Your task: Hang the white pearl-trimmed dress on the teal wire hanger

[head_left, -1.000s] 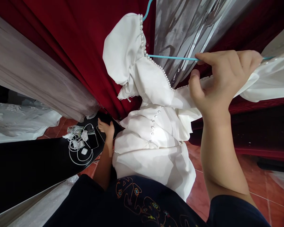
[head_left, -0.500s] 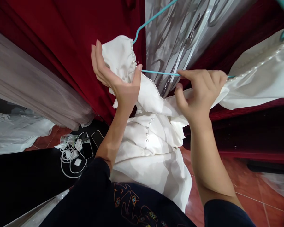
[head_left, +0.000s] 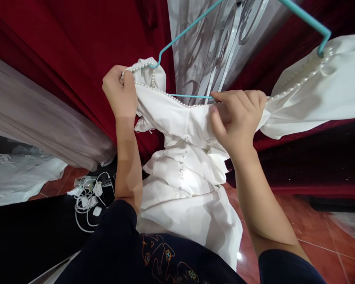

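A white dress (head_left: 171,114) with pearl-beaded edges and a row of small buttons hangs in front of me on a turquoise hanger (head_left: 189,28). My left hand (head_left: 120,90) is closed on the dress's beaded edge near the left sleeve, with its fingertips partly hidden. At the hanger's lower bar my right hand (head_left: 239,118) is closed, thumb and forefinger at the bar and the dress's neckline behind it. The right puffed sleeve (head_left: 337,83) spreads out beyond that hand, near the hanger's notched right end.
Red curtains (head_left: 85,47) and a grey sheer drape (head_left: 195,47) hang behind. At lower left, a black table (head_left: 32,232) bears tangled white cables (head_left: 84,201) and a phone (head_left: 108,194). Other white gowns (head_left: 20,173) hang at the left, above a red tiled floor (head_left: 310,228).
My left hand has gone from spread around the left sleeve to closed on the beaded edge, pulling it left and up. The neckline is straighter. My right hand has shifted slightly left.
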Demonstrator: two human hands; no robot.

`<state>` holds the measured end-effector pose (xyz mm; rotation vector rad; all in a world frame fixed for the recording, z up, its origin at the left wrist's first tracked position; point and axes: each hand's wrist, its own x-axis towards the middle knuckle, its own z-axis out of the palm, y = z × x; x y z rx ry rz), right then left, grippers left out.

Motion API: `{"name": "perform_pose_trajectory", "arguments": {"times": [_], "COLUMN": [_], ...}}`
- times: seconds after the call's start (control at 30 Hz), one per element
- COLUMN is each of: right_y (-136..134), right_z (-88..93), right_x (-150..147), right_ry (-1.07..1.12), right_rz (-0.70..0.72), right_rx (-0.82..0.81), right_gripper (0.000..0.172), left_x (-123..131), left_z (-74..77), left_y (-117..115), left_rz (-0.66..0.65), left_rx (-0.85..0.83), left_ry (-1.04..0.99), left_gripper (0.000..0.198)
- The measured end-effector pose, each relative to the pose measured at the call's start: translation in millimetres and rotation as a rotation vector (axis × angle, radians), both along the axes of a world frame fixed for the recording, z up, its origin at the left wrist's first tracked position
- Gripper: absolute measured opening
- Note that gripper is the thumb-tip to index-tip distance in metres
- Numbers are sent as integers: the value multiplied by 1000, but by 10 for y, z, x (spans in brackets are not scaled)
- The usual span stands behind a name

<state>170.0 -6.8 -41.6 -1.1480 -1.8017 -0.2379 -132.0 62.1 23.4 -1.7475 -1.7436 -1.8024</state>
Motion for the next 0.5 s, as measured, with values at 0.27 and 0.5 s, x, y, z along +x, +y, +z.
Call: {"name": "perform_pose_trajectory", "arguments": {"times": [0.27, 0.5], "right_y": [25, 75], "right_z": [48, 0], "right_x": [70, -49], "right_ry": [44, 80], "right_rz": [7, -7], "right_rx": [-1, -15], "right_gripper": [29, 29], "left_x": [113, -88], "left_z": [-23, -113], "left_y": [56, 30], "left_rz": [-76, -15], "left_rx": [20, -16], "left_ry": [-37, -169], "left_gripper": [41, 58]}}
